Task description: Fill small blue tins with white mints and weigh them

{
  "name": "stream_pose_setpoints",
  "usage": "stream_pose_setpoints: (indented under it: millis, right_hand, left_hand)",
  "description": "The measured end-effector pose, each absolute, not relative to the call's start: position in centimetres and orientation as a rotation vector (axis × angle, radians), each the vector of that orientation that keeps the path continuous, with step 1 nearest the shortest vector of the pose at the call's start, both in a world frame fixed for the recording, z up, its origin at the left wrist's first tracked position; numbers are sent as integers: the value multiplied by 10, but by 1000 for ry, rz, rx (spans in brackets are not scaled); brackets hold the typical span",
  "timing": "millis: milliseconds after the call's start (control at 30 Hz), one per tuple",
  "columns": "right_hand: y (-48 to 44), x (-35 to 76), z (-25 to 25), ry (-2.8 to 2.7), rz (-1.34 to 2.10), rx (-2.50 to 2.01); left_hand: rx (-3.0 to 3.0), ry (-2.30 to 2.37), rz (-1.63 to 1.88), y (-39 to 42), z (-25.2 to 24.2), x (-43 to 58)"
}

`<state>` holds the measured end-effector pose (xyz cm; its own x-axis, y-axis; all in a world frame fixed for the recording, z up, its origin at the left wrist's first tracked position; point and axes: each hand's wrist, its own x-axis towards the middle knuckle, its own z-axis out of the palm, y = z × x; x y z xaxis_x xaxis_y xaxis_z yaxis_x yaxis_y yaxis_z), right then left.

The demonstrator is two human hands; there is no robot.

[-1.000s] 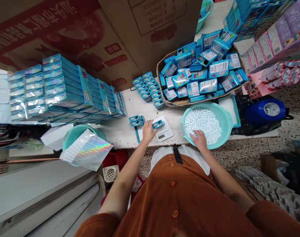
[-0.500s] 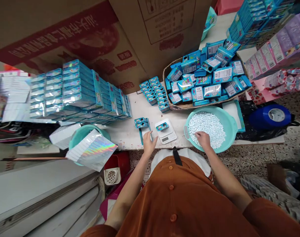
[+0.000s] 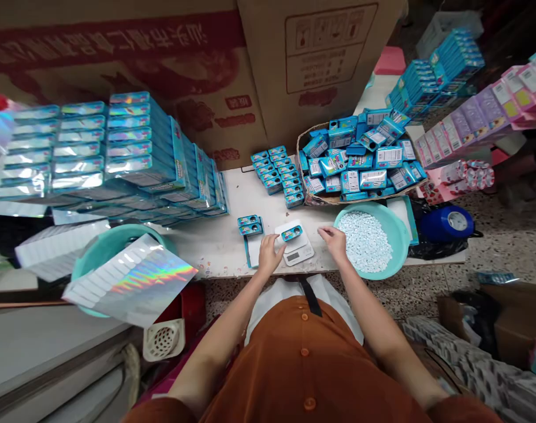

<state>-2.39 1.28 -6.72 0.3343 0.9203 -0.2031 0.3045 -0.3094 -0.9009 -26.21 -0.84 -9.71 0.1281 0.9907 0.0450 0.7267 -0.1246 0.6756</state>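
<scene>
A small blue box with a round hole (image 3: pixel 291 233) lies on the white digital scale (image 3: pixel 300 257). My left hand (image 3: pixel 270 255) is at the scale's left edge, thumb and fingers apart, with the fingertips close to that box; I cannot tell if they touch it. My right hand (image 3: pixel 335 242) is over the table between the scale and the turquoise basin (image 3: pixel 399 235), its fingertips pinched together. What the pinch holds is too small to make out. Small white pellets (image 3: pixel 365 241) fill much of the basin. Left of my left hand, blue boxes (image 3: pixel 250 225) sit together beside a flat white-and-blue piece (image 3: pixel 253 251).
A carton (image 3: pixel 312 198) heaped with blue boxes stands behind the basin. Rows of blue boxes (image 3: pixel 279 176) stand beside it. Wrapped blue boxes (image 3: pixel 140 147) are stacked left, before a big cardboard box (image 3: pixel 259 106). A silvery sheet (image 3: pixel 136 282) lies across another turquoise basin (image 3: pixel 85 267).
My right hand has come out of the basin of pellets and moved left toward the scale, fingertips pinched. My left hand has shifted closer to the box on the scale. The camera view has shifted.
</scene>
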Motion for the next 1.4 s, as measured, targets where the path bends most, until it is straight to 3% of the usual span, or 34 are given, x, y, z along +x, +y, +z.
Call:
stream_pose_setpoints:
  millis: [467, 800, 1067, 1400]
  right_hand:
    - [42, -80, -96, -1393, 942, -1784]
    - [14, -43, -89, -795, 1012, -1823]
    - [-34, -12, -83, -108, 1014, -1575]
    - [-45, -12, -76, 275, 1435, -1202]
  left_hand:
    - [1806, 1629, 716, -23, -105, -272]
    - [1856, 1602, 734, -4, -104, -278]
    - [1891, 1560, 660, 4, -101, -283]
    - [1901, 1532, 624, -6, -104, -289]
